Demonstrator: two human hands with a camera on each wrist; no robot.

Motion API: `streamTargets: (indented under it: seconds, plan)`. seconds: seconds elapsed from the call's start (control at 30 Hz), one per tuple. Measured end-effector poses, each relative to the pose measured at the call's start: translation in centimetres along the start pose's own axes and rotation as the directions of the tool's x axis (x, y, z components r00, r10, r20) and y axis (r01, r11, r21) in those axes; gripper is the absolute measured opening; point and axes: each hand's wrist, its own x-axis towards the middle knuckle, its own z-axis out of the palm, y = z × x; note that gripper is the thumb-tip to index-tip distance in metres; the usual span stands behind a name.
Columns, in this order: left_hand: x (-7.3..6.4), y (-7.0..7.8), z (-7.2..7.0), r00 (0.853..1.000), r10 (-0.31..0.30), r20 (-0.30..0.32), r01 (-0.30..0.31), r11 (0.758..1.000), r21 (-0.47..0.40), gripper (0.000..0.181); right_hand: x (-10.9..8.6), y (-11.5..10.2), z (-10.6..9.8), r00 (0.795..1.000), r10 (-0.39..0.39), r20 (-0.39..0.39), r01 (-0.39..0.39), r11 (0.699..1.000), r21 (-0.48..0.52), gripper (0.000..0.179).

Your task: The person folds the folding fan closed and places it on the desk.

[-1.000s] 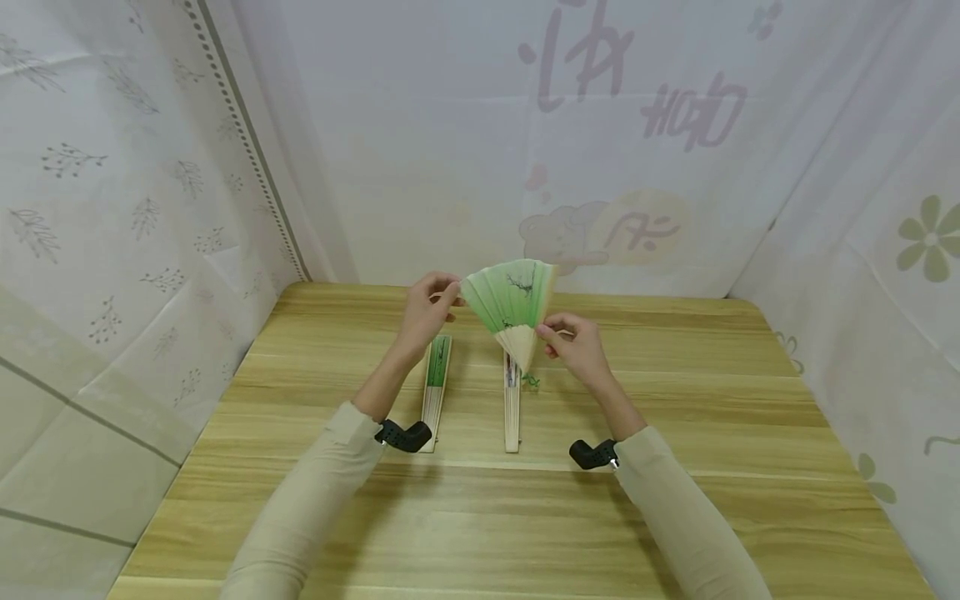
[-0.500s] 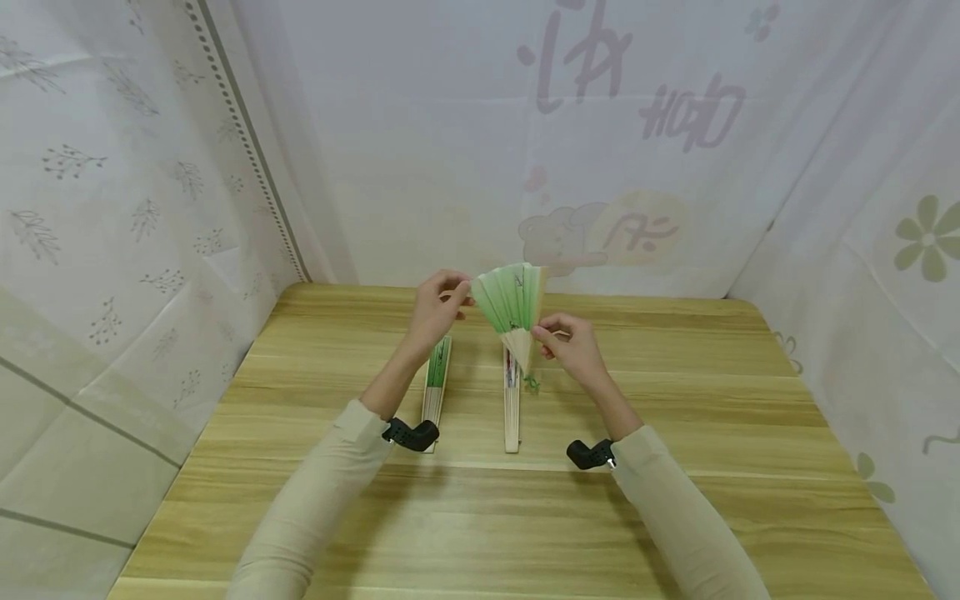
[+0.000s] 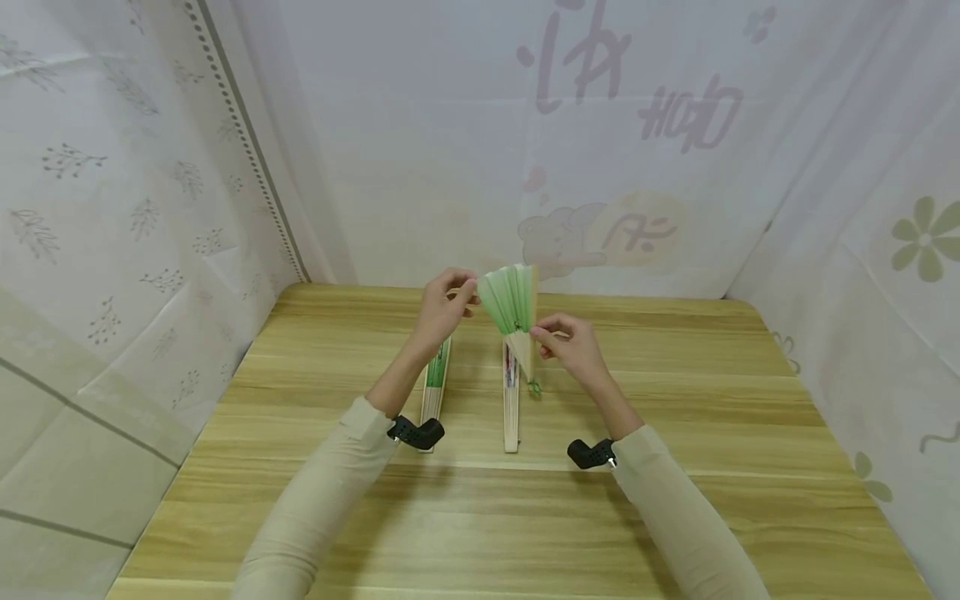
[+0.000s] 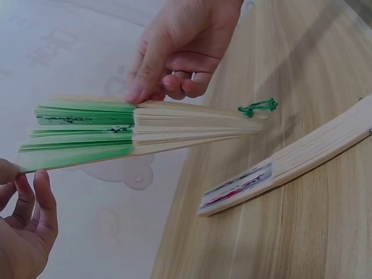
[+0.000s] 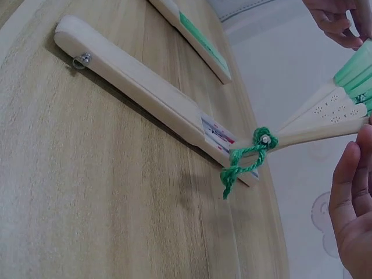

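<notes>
A green folding fan (image 3: 507, 298) with pale wooden ribs is held up over the table, partly spread. My left hand (image 3: 448, 307) pinches the upper left corner of its leaf between thumb and fingers. Lower on the opposite side, my right hand (image 3: 572, 343) grips the outer rib between thumb and fingers. A green cord (image 5: 244, 160) hangs from the pivot end. Below the fan lies a folded fan with a grey and red pattern (image 3: 512, 408), its top overlapped by the held fan in the head view. Left of that lies a folded dark green fan (image 3: 435, 375), partly covered by my left forearm.
The wooden table (image 3: 675, 375) reaches back to a pale printed curtain (image 3: 420, 167). More curtains hang along the left and right sides. A black wrist camera (image 3: 417, 433) sits on my left wrist, and another black wrist camera (image 3: 591, 454) on my right.
The green fan has narrowed from a wide spread to a smaller one. My left hand has moved right, toward my right hand, which has shifted only slightly left.
</notes>
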Motion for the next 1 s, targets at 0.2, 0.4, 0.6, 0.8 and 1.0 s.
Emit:
streamTargets:
  seconds: [0.2,0.4,0.6,0.8,1.0]
  plan:
    - [0.0,0.0,-0.1,0.999,-0.05,-0.007,0.049,0.998,-0.038,0.021,-0.1,0.4,-0.4,0.997,0.064,0.049,-0.063,0.998,-0.012,0.028]
    - [-0.1,-0.2,-0.1,0.994,-0.111,-0.016,0.109,0.99,-0.091,0.021,0.3,2.6,-0.7,0.989,0.074,0.125,-0.072,0.997,-0.016,0.021]
    - [-0.3,-0.3,-0.2,0.988,-0.154,-0.018,0.151,0.982,-0.115,0.021,0.3,4.0,-0.6,0.993,0.041,0.114,-0.04,0.999,-0.015,0.021]
    - [-0.5,-0.8,-0.1,0.982,-0.187,-0.002,0.186,0.977,-0.105,0.021,0.1,4.2,-0.5,0.996,0.038,0.08,-0.038,0.999,0.002,0.023]
    - [-0.8,-1.5,0.4,0.976,-0.215,0.034,0.217,0.968,-0.125,0.017,0.0,4.1,-0.3,0.996,0.066,0.057,-0.067,0.998,0.008,0.026]
